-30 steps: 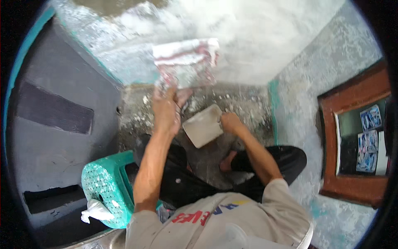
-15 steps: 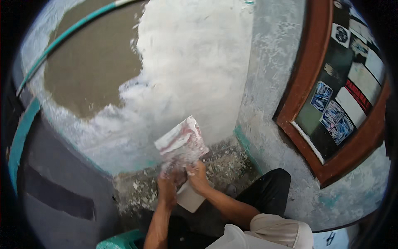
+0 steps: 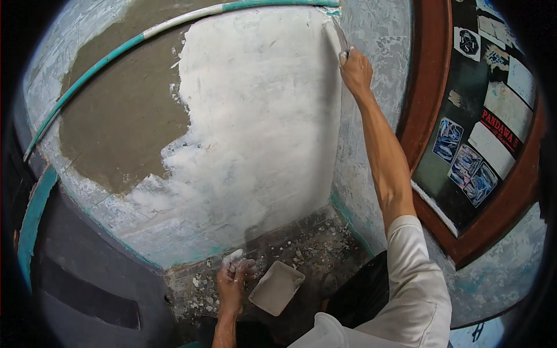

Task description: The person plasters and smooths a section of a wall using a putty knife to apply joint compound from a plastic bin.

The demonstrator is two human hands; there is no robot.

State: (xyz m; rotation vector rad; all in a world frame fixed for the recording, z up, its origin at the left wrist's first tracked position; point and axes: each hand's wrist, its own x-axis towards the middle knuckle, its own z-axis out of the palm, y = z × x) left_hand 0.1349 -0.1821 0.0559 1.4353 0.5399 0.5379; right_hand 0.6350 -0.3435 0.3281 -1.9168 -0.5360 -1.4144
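High at the wall corner, my right hand point(image 3: 356, 69) is closed around a putty knife point(image 3: 340, 36), whose narrow blade shows almost edge-on against the white-coated wall point(image 3: 267, 104). My left hand point(image 3: 233, 284) is low and near, its fingers smeared white and curled by a white lump point(image 3: 234, 256); what it grips is not clear. Just right of that hand is a shallow beige rectangular tray point(image 3: 298, 276), low over the floor. Left of the white coating, a patch of bare grey-brown plaster point(image 3: 125, 110) shows with a ragged edge between them.
A green and white pipe point(image 3: 185, 17) curves across the upper wall. Rubble point(image 3: 197, 290) litters the floor along the wall's foot. To the right stands a brown wooden frame point(image 3: 426, 104) around a dark panel with stickers. A grey surface point(image 3: 87, 243) lies at left.
My hands have parted. The right one has risen to the upper wall corner with the putty knife; the left stays low. The white and reddish smeared piece between them no longer shows.
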